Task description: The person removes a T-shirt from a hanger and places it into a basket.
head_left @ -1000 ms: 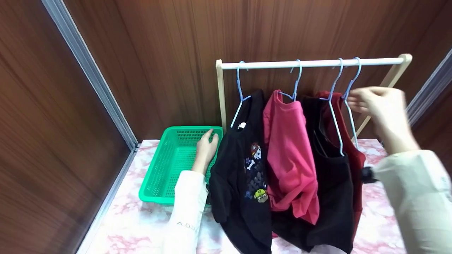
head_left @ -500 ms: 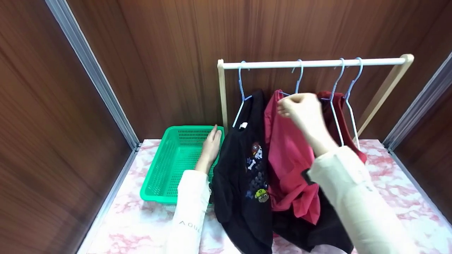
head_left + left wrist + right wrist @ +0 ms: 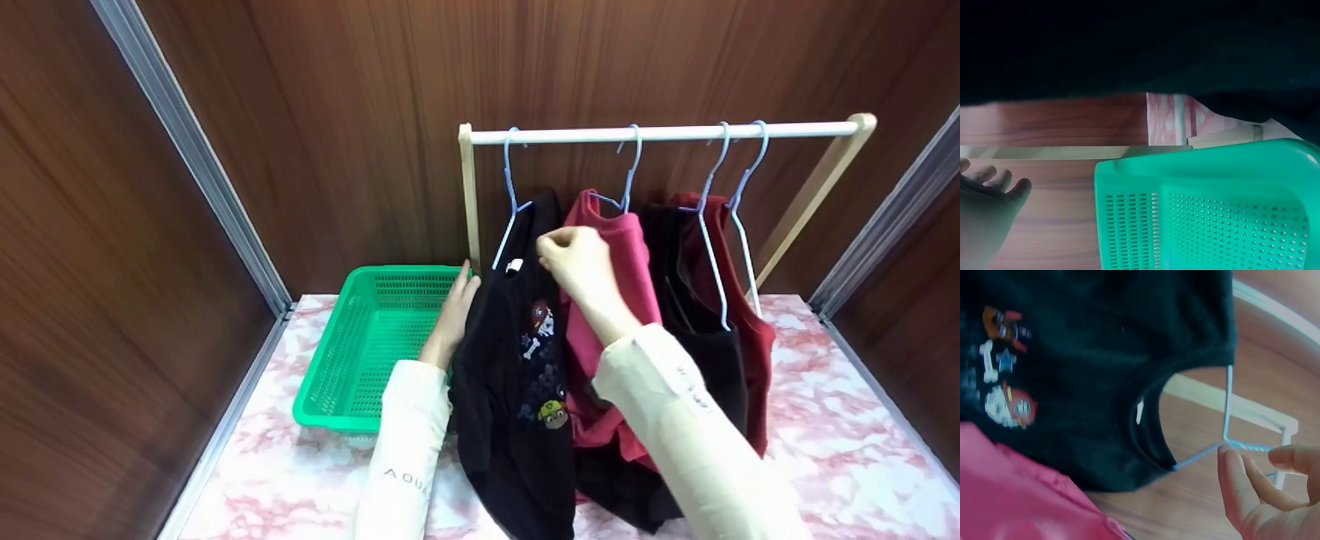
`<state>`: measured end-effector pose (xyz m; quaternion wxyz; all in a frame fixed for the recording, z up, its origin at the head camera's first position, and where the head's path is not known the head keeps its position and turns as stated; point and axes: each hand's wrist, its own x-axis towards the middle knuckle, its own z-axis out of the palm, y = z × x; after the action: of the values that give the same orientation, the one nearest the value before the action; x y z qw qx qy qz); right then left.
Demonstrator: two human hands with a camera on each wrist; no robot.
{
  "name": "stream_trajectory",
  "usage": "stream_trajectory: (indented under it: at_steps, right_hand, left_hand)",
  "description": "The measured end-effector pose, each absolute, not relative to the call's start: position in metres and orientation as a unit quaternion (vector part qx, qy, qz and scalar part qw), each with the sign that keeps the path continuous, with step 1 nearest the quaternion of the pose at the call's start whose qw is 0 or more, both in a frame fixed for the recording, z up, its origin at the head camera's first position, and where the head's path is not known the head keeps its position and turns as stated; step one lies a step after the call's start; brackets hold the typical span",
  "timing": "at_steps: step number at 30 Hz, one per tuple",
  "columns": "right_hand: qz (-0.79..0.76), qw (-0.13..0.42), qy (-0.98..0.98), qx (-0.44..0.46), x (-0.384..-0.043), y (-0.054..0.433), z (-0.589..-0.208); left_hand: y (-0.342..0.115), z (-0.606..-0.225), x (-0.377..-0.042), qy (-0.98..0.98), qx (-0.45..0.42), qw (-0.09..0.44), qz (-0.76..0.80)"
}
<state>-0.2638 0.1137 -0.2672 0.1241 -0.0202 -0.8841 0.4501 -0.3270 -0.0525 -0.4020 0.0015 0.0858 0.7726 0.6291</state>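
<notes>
In the head view, my left hand (image 3: 454, 307) reaches forward between the green basket (image 3: 337, 423) and the black printed shirt (image 3: 499, 375), over the basket's right rim. Its fingers look extended and hold nothing in the left wrist view. My right hand (image 3: 579, 262) is in front of the pink shirt (image 3: 628, 251), near the black shirt's collar. The right wrist view shows a gap between its thumb and bent fingers, with the blue hanger (image 3: 1202, 455) of the black shirt just behind the fingertips; the hand grips nothing there.
A white rail (image 3: 570, 136) on a wooden frame carries the hangers. To the right hang a black garment (image 3: 716, 375) and a dark red one (image 3: 761, 375). Brown panels (image 3: 360, 135) stand behind and at both sides of the pink-marbled table (image 3: 847, 420).
My right hand has moved left from the dark red garment, past the pink shirt, to the black printed shirt. My left hand has shifted slightly forward and right along the basket's edge.
</notes>
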Motion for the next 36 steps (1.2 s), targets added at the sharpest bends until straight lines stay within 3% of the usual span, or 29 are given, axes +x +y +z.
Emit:
stream_trajectory:
  at_steps: [13,26,36]
  right_hand:
    - [0.583,0.061,-0.810,-0.030,-0.274,0.080,-0.302]
    - [0.672,0.031,-0.739,0.018,-0.279,0.073,-0.308]
    - [0.670,0.079,-0.738,0.029,-0.280,0.080,-0.306]
  left_hand:
    - [-0.044,-0.402,-0.327,0.774,0.092,-0.011,0.626]
    - [-0.039,-0.396,-0.324,0.764,0.085,-0.012,0.639]
    - [-0.041,-0.399,-0.333,0.770,0.088,0.004,0.632]
